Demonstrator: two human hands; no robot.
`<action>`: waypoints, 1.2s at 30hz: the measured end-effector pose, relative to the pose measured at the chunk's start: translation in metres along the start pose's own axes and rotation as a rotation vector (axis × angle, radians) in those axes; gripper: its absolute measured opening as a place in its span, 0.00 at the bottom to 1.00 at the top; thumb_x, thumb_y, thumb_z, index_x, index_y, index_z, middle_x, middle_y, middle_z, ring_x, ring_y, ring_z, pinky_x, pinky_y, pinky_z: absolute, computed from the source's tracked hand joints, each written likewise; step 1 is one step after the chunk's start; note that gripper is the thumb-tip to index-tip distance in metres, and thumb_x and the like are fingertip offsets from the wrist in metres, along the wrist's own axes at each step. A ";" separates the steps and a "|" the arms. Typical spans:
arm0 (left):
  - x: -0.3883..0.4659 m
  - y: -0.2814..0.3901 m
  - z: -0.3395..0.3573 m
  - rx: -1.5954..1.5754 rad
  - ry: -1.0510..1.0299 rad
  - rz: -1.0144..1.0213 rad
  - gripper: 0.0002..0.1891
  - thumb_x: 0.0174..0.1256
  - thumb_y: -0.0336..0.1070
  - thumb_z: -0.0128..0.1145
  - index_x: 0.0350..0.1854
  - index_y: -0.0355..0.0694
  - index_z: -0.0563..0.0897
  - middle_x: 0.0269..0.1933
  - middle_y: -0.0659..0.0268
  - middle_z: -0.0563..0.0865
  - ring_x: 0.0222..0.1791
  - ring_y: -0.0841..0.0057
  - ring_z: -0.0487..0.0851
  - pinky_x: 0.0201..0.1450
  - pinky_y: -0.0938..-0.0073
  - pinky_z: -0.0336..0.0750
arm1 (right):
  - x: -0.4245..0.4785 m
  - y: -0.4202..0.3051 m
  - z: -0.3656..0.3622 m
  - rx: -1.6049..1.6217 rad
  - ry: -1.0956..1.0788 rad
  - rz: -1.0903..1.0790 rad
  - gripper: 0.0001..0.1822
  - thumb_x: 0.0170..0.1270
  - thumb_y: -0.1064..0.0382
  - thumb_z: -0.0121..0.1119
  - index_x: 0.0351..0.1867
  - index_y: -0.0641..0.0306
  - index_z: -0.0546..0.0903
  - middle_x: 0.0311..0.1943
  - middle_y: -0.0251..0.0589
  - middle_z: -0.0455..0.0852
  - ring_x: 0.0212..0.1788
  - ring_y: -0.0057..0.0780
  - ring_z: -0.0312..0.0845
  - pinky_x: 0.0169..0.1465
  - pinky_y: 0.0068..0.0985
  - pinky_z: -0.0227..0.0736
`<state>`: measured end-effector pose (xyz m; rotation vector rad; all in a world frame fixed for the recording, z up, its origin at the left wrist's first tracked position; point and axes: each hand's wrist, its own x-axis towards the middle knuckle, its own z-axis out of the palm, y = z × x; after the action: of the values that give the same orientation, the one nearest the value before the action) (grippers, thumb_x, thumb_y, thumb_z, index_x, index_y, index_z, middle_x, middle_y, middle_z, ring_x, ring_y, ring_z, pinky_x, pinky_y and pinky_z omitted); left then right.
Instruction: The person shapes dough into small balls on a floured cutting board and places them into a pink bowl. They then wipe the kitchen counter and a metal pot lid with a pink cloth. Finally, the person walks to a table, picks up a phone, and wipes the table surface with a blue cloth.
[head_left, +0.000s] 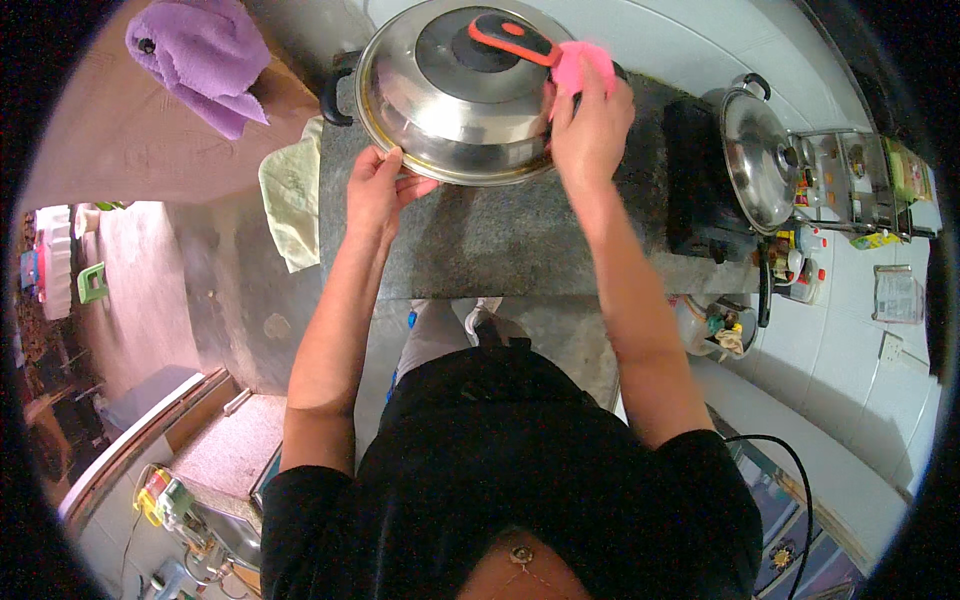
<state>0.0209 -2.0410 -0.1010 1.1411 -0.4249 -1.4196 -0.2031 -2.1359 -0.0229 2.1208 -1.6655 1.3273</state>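
A large domed steel lid (450, 124) with a dark centre and a black-and-red handle (517, 41) lies over a pan with black side handles on the dark stone counter (495, 247). My left hand (382, 187) grips the lid's near left rim, thumb on top and fingers below. In my right hand (592, 127) is a bright pink cloth or scrubber (583, 69), pressed at the lid's right side. The fingers hide part of the pink thing and of the rim there.
To the right, a lidded steel pan (757, 161) stands on a black stove (697, 180), beside a wire rack (847, 180) with bottles. A pale green cloth (292, 199) hangs over the counter's left edge. A purple towel (202, 60) lies farther left.
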 end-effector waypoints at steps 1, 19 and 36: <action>0.000 -0.001 -0.004 0.015 -0.003 0.003 0.07 0.75 0.34 0.47 0.39 0.35 0.71 0.37 0.54 0.83 0.34 0.63 0.87 0.40 0.64 0.88 | -0.006 -0.032 -0.013 0.712 -0.076 0.477 0.13 0.65 0.64 0.56 0.50 0.58 0.82 0.47 0.51 0.82 0.48 0.48 0.78 0.53 0.44 0.71; -0.049 0.010 -0.020 0.155 -0.120 -0.195 0.25 0.71 0.59 0.52 0.50 0.39 0.75 0.45 0.65 0.83 0.43 0.74 0.84 0.45 0.72 0.80 | -0.067 -0.017 -0.066 0.779 -0.817 0.417 0.23 0.71 0.63 0.52 0.65 0.67 0.70 0.65 0.50 0.72 0.66 0.38 0.69 0.69 0.32 0.61; -0.096 0.024 0.001 -0.056 -0.411 -0.232 0.16 0.73 0.41 0.54 0.55 0.36 0.79 0.47 0.65 0.86 0.49 0.76 0.82 0.57 0.71 0.75 | -0.054 -0.026 -0.095 0.683 -0.826 0.428 0.23 0.75 0.54 0.42 0.62 0.66 0.73 0.58 0.47 0.79 0.59 0.36 0.75 0.66 0.31 0.63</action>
<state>0.0148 -1.9601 -0.0447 0.8705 -0.5486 -1.8680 -0.2335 -2.0319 0.0067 3.1573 -2.3009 1.3468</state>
